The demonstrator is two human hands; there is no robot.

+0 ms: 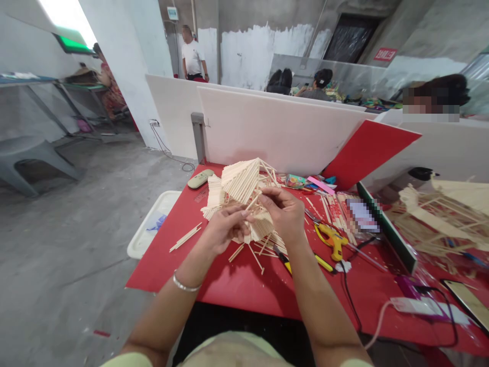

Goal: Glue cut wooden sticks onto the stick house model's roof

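A model house of pale wooden sticks (240, 181) stands on the red tabletop (217, 278), its slatted roof sloping toward me. In front of it, my left hand (228, 228) and my right hand (281, 208) pinch a thin wooden stick (253, 201) between them. The left fingers close on its lower end and the right fingertips on its upper end. My hands cover part of the model's front. Loose sticks (185, 237) lie to the left of the model, and more lie below my hands.
A yellow glue gun (334, 239), a utility knife (281, 259) and a phone (362, 215) lie on the right. A green case (200, 178) sits at the back left. White partition boards (267, 132) stand behind the table. Several people are beyond.
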